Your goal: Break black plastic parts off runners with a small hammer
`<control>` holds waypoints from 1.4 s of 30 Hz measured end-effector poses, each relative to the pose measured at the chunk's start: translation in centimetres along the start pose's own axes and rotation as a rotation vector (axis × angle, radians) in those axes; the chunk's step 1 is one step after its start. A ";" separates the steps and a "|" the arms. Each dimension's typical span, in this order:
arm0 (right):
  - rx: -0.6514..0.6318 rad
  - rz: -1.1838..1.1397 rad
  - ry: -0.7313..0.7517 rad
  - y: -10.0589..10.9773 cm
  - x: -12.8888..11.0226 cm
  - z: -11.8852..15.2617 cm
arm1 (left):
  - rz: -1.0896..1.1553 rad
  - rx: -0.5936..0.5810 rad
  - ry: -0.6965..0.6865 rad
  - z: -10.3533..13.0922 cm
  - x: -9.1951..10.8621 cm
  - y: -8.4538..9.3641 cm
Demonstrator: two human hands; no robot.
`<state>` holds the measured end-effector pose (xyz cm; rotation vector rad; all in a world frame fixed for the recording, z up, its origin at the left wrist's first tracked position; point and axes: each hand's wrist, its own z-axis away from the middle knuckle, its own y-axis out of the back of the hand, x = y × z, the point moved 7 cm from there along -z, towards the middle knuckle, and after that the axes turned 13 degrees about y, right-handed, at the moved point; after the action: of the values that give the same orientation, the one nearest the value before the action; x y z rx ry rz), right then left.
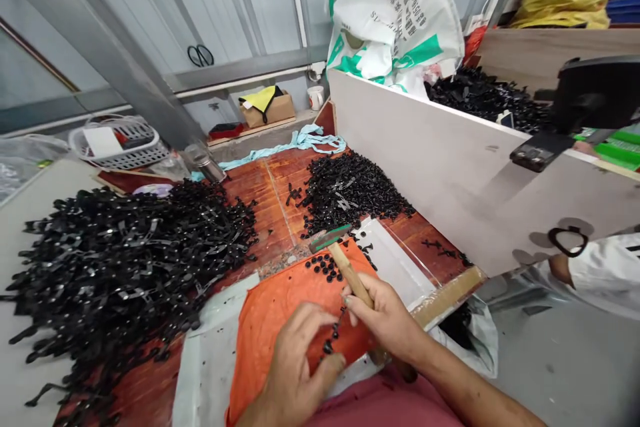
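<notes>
Black and knobbly, a thin strip (335, 331) shows over the orange cloth (265, 320) between both hands — the left hand's (297, 363) grip is parted around it, thumb away from fingers, though I cannot tell if they touch it. Wooden-handled, a hammer (353, 275) sits in the right hand's (387, 317) closed grip, its head near small black rounds (325, 268). Beyond, the red-brown bench (257, 190) carries a black heap (355, 190) ahead and a larger pile (115, 267) leftward.

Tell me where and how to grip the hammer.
Grip the wooden handle, likely best from the person's right, as the right hand does: it is slim and slants toward the person, with the hammer head at its far end.
</notes>
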<state>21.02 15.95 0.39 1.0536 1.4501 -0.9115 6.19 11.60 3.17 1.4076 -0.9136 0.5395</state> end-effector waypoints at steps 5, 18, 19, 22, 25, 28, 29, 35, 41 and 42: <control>-0.176 0.031 0.059 -0.7 -0.4 1.6 | 0.163 -0.130 0.234 -0.7 -0.7 0.2; 0.024 0.102 -0.020 3.6 1.6 2.9 | 0.112 -0.055 0.497 -4.2 -7.5 3.6; 0.072 0.111 -0.074 4.7 2.6 3.4 | 0.065 0.000 0.496 -5.0 -8.3 4.4; 0.145 0.160 -0.157 7.1 5.2 4.7 | -0.018 0.051 0.498 -6.6 -10.1 5.2; 0.173 0.145 -0.223 8.1 7.0 5.4 | -0.076 0.047 0.499 -7.4 -11.0 4.7; 0.193 0.118 -0.263 8.1 7.7 5.6 | -0.130 0.053 0.499 -7.8 -11.2 4.1; 0.198 0.116 -0.271 8.0 7.8 5.5 | -0.145 0.058 0.498 -7.9 -11.2 4.0; 0.178 0.110 -0.285 7.8 8.0 5.5 | -0.242 0.049 0.474 -8.4 -10.9 3.6; 0.169 0.106 -0.283 7.8 8.1 5.6 | -0.322 0.049 0.461 -8.5 -10.7 3.3; 0.170 0.103 -0.286 7.8 8.0 5.6 | -0.325 0.054 0.459 -8.5 -10.7 3.3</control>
<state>29.87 14.19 -8.24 1.0626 1.0872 -1.0774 -0.64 22.36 -2.76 1.3678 -0.2979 0.6067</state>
